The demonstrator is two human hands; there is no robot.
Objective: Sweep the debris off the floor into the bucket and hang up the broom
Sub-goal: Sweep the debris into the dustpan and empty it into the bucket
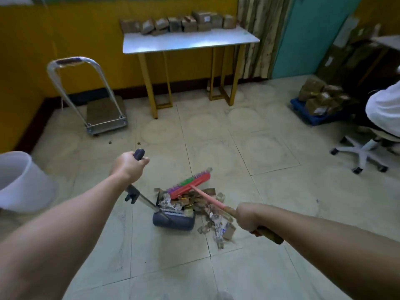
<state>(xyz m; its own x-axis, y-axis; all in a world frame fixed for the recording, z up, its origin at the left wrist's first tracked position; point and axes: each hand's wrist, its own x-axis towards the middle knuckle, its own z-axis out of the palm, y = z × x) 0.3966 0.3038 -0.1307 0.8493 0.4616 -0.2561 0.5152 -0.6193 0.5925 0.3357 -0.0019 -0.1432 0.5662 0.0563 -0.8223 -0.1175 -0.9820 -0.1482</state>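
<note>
Head view: the left hand point(127, 165) grips the dustpan point(173, 220) by its handle, bracing it against the debris point(216, 221) so the right hand point(246, 216), gripping the broom point(190, 184), can rake it in.

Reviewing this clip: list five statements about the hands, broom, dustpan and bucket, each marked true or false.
1. The left hand grips the dustpan handle. True.
2. The right hand is empty. False: it grips the broom handle.
3. The bucket stands on the person's right. False: it stands on the left.
4. The debris lies partly in the dustpan, partly on the floor. True.
5. The broom hangs on a wall. False: its head is at the debris.
</note>
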